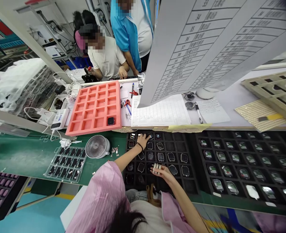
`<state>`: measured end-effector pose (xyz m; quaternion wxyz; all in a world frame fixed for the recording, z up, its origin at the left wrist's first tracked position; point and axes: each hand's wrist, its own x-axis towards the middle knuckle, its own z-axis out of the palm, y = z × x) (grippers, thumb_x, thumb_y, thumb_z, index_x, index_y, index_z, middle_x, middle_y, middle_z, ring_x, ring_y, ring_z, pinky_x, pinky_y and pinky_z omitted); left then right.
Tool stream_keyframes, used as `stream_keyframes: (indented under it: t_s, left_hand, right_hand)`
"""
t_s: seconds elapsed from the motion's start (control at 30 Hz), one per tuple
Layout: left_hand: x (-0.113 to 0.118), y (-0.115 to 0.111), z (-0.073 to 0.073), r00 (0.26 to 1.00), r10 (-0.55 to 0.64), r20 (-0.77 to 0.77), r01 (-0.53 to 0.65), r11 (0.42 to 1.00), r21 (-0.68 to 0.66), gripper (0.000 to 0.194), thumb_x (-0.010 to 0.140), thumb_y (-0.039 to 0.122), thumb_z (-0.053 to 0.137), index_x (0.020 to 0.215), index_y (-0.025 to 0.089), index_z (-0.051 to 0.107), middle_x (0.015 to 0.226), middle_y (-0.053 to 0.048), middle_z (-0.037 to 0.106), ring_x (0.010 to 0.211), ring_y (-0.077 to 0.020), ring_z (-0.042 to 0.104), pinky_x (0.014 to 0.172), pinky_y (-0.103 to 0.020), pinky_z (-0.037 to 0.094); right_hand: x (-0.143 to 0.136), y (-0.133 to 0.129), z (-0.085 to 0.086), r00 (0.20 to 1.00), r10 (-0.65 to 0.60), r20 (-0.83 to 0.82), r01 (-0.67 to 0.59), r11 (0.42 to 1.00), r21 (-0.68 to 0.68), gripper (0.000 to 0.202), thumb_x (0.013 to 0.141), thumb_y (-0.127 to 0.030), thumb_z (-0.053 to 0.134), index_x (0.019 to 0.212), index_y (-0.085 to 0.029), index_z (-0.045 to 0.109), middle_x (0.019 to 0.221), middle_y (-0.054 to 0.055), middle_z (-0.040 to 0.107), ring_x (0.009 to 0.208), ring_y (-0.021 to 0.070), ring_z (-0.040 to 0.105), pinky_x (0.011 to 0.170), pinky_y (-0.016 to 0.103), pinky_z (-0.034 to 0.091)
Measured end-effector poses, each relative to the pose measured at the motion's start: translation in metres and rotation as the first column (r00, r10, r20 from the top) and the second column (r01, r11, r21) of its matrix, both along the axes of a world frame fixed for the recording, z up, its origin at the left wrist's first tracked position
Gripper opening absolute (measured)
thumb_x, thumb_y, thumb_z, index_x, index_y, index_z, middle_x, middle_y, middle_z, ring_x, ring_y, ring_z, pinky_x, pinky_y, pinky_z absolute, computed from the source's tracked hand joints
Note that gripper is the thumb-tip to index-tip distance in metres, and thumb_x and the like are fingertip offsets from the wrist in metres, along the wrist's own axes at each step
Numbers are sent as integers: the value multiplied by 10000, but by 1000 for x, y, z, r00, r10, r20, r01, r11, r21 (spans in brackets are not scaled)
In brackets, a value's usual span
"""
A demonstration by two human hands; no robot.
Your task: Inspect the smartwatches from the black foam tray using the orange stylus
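My left hand [143, 141], a dark band at its wrist, reaches over the far row of a black compartment tray [167, 147]. Its fingers are spread, with the fingertips at a small watch with a lit screen [150, 136]. Another lit watch [157, 136] sits just right of it. Nearer my body, my right hand [161, 171] hovers low over the tray, fingers curled together with white coverings on the fingertips. Whatever it pinches, if anything, is hidden. Around both hands, watch cases such as a square one [171, 157] lie in the compartments.
A second black tray [244, 163] of watch parts adjoins on the right. At left stand a small fan [97, 146] and a clear tray [66, 164]. A pink foam tray [95, 106] lies on the shelf, and a hanging printed sheet [193, 48] blocks the upper right. Two people face the bench.
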<state>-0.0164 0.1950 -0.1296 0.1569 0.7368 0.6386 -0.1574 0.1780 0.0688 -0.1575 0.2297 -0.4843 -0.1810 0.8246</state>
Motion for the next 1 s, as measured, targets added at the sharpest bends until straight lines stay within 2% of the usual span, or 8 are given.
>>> stream_keyframes:
  t_s: [0.1, 0.23, 0.33, 0.5, 0.6, 0.7, 0.87, 1.0]
  left_hand:
    - [-2, -7, 1, 999, -24, 31, 24, 1000, -2, 643, 867, 137, 445, 1441, 408, 345, 1361, -100, 437, 1229, -326, 398, 941, -454, 423]
    - [0, 2, 4, 999, 19, 36, -20, 1000, 15, 664, 865, 161, 456, 1480, 346, 288, 1376, -139, 415, 1200, -352, 413, 902, -464, 448]
    - [5, 10, 4, 999, 37, 29, -37, 999, 3, 679, 838, 169, 502, 1477, 299, 315, 1379, -166, 412, 1202, -381, 401, 881, -480, 455]
    - [12, 3, 3, 998, -32, 52, 34, 999, -38, 635, 832, 170, 522, 1430, 345, 398, 1387, -120, 425, 1211, -360, 393, 906, -465, 438]
    - [15, 2, 5, 997, -49, 59, 51, 998, -35, 678, 833, 146, 497, 1461, 347, 338, 1392, -121, 423, 1213, -358, 396, 908, -465, 436]
    - [23, 13, 8, 997, -40, 59, 41, 999, -22, 738, 818, 119, 487, 1489, 333, 269, 1403, -142, 411, 1222, -374, 390, 901, -474, 436]
    - [40, 37, 8, 997, -30, 70, 31, 999, -20, 719, 822, 120, 478, 1484, 325, 285, 1434, -145, 389, 1238, -383, 386, 898, -483, 442]
    - [45, 33, 4, 996, -49, 78, 52, 998, -39, 718, 794, 131, 537, 1464, 300, 342, 1403, -171, 419, 1248, -402, 377, 915, -517, 429]
  right_hand:
    - [0, 0, 2, 1000, 4, -7, -4, 1000, 2, 372, 490, -241, 866, 819, -157, 714, 840, 97, 762, 779, 252, 733, 914, 451, 529]
    - [0, 0, 4, 1000, 0, -14, 0, 1000, 7, 400, 478, -264, 881, 825, -148, 721, 833, 91, 767, 812, 277, 731, 943, 468, 509]
    - [1, 0, 5, 1000, 0, -19, 1, 1000, 10, 414, 482, -270, 888, 840, -143, 722, 836, 94, 768, 839, 292, 727, 947, 461, 503]
    - [2, 1, 6, 1000, -3, -30, 4, 1000, 11, 397, 510, -276, 884, 848, -146, 721, 835, 106, 763, 840, 296, 727, 933, 459, 509]
    - [1, 1, 5, 999, -10, -34, 10, 1000, 7, 427, 495, -270, 885, 862, -131, 717, 841, 119, 757, 814, 278, 732, 925, 450, 516]
    - [1, 2, 6, 1000, -7, -28, 7, 1000, 3, 441, 481, -263, 885, 860, -118, 713, 856, 126, 756, 814, 273, 733, 911, 443, 525]
    - [0, 2, 7, 1000, -8, -20, 8, 1000, 12, 404, 466, -278, 890, 800, -133, 714, 846, 116, 764, 852, 303, 731, 913, 457, 524]
    - [0, 2, 5, 999, -18, -27, 18, 1000, 14, 397, 466, -285, 890, 790, -140, 712, 833, 102, 768, 862, 316, 731, 922, 480, 517]
